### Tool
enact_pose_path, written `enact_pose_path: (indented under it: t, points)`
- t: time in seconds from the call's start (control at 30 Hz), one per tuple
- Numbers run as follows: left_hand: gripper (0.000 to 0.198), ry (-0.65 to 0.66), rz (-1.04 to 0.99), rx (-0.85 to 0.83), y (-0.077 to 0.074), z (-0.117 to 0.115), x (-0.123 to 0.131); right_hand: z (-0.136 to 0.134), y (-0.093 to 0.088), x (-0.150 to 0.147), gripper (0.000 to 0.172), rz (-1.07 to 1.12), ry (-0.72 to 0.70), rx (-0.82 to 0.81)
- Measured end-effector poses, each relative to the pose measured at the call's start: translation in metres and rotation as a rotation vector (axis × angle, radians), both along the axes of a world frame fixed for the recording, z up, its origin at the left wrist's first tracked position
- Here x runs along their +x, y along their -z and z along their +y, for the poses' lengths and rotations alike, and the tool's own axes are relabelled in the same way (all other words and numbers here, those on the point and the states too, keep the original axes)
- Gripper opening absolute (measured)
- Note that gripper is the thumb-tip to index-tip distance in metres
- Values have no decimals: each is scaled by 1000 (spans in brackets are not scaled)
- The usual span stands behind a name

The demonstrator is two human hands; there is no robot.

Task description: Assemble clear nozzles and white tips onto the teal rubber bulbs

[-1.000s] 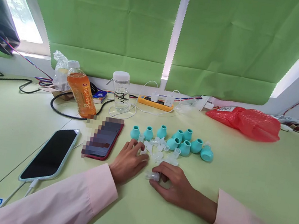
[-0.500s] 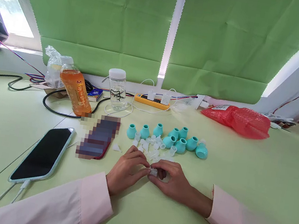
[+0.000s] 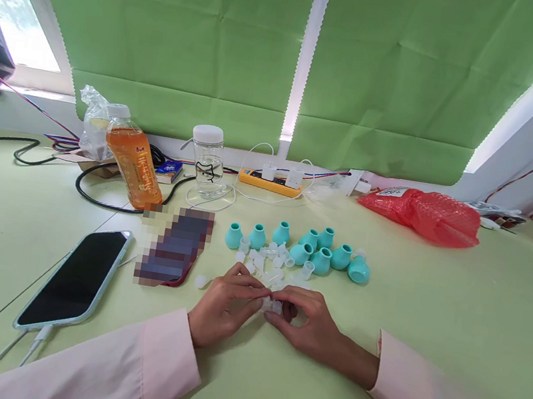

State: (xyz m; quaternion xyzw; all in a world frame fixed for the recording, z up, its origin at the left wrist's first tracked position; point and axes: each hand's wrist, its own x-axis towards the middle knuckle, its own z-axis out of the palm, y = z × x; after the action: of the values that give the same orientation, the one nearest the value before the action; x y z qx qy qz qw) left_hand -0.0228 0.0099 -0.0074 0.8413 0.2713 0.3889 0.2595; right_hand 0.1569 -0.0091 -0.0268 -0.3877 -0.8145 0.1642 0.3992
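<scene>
My left hand (image 3: 231,303) and my right hand (image 3: 307,318) meet over the front of the table, fingertips almost touching. Between them is a small clear plastic tube piece (image 3: 274,306), pinched by the right thumb and fingers. The left thumb and forefinger close on its left end, where a whitish bit shows; fingers hide most of it. Beyond the hands lie several loose translucent plastic parts (image 3: 265,252). Behind and to the right of these are several teal rubber bulbs (image 3: 321,261) with open necks. One small white plastic piece (image 3: 201,281) lies left of my left hand.
A phone with a cable (image 3: 74,280) and a second, blurred phone (image 3: 178,246) lie to the left. Further back stand an orange drink bottle (image 3: 134,168) and a clear water bottle (image 3: 209,167). A yellow power strip (image 3: 272,183) and a red plastic bag (image 3: 421,214) lie along the back.
The small white piece left of my left hand has shifted toward me and turned. The left fingertips have moved slightly on the tube piece, and a whitish bit now shows there.
</scene>
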Motion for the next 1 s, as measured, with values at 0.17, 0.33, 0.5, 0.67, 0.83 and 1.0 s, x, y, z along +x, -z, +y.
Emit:
enact_pose_path:
  t: [0.17,0.33,0.5,0.67,0.83,1.0]
  points:
    - [22,-2,36,74,-3,-2,0,1,1,0,19,14,-14,11]
    - [27,1,64,147,-5,-4,0,1,0,0,17,19,-9,9]
    - [32,-33,96,263,2,-6,-1,0,0,0,17,27,6,14]
    - [34,-20,111,314,4,-4,0,-1,0,0,16,20,-2,6]
    - [32,-19,134,344,5,-2,-1,0,0,0,18,25,-7,11]
    - [30,-27,157,373,8,-1,-1,1,0,0,18,16,-7,11]
